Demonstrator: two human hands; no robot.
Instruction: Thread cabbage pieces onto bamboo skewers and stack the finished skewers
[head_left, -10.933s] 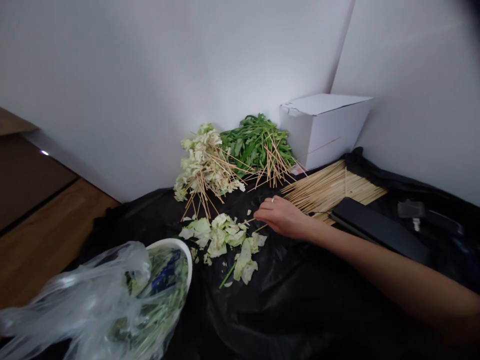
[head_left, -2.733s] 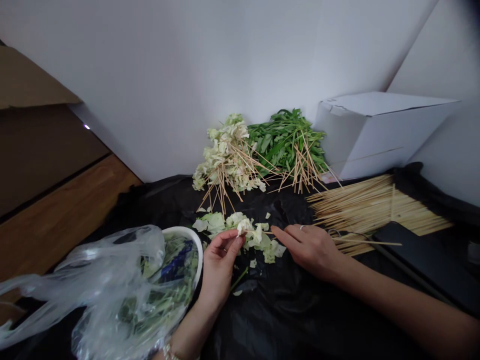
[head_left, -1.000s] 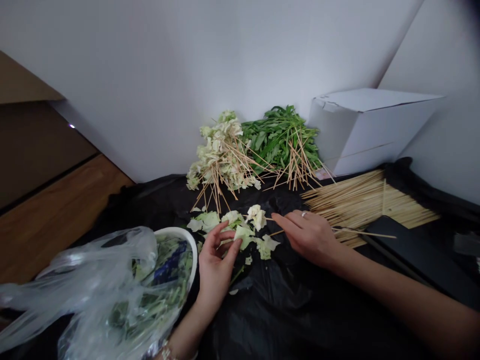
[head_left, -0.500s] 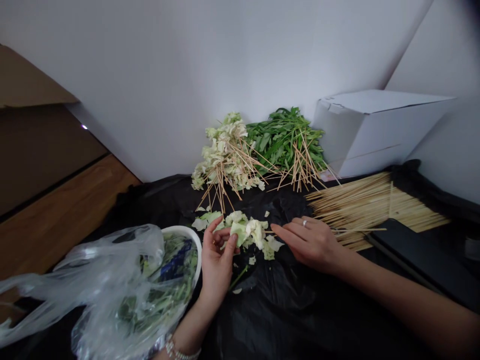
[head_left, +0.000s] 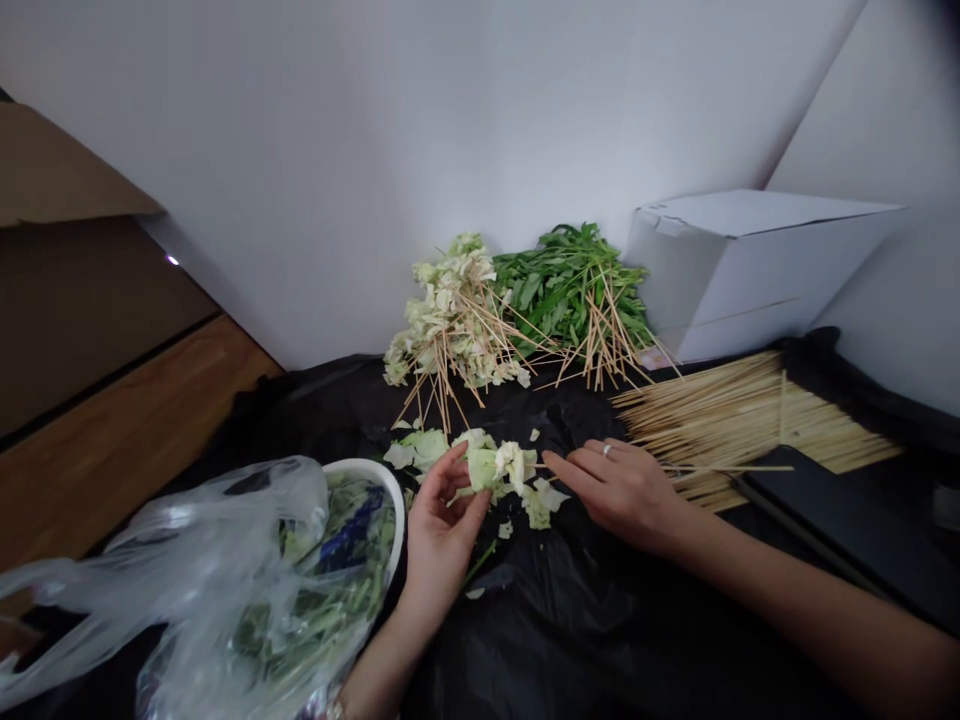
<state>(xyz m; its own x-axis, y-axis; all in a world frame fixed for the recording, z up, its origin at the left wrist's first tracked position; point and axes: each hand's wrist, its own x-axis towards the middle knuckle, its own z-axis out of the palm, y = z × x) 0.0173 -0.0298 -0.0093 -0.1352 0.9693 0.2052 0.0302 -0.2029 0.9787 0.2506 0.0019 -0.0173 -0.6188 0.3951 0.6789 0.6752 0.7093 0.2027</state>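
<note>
My left hand (head_left: 450, 510) holds a pale green cabbage leaf (head_left: 481, 468) between thumb and fingers. In my right hand (head_left: 619, 490), the fingers close round a thin bamboo skewer (head_left: 739, 468), which lies level and sticks out behind the hand. Its front part runs into folded cabbage pieces (head_left: 513, 462) beside the held leaf; the tip is hidden among them. Loose cabbage scraps (head_left: 541, 503) lie just below and behind on the black plastic sheet (head_left: 540, 640).
Skewered cabbage (head_left: 450, 300) and skewered leafy greens (head_left: 559, 285) are heaped against the wall. Bare skewers (head_left: 720, 410) lie at right, near a white box (head_left: 780, 270) and a dark flat object (head_left: 810, 520). At left, a white tub (head_left: 397, 500) holds bagged greens under a clear plastic bag (head_left: 217, 560).
My left hand has shifted slightly right with the cabbage leaf. The skewer's rear end reaches a little further right behind my right hand. The view has tilted up slightly.
</note>
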